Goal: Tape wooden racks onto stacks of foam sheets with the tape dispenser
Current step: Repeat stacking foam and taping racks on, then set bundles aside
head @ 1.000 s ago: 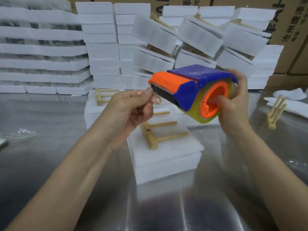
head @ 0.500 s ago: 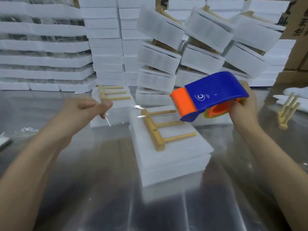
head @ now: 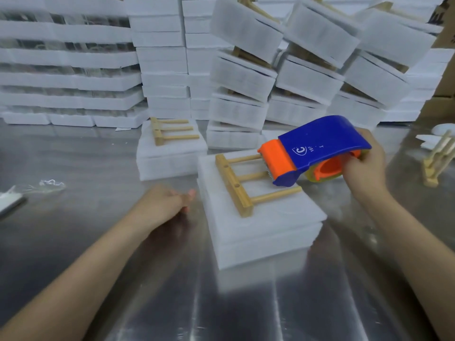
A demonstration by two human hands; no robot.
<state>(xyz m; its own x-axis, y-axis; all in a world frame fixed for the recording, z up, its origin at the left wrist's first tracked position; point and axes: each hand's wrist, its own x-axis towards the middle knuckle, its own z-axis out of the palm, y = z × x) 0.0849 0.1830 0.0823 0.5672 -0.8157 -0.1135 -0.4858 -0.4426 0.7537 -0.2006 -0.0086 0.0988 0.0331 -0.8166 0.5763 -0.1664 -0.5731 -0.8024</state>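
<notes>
Evidently light, soft foam (head: 270, 217) is best steadied at its edge; the dispenser (head: 325, 139) is gripped by the right hand (head: 366, 168); the left hand (head: 162, 205) cannot be judged open or closed.

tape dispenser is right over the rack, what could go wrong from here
1. The wooden rack lies on the foam stack with neither hand on it; the tape dispenser, its orange nose at the pegs, might nudge it askew.
2. The left hand is beside the stack's edge, not on top, so the sheets may shift when the right hand pulls.
</notes>
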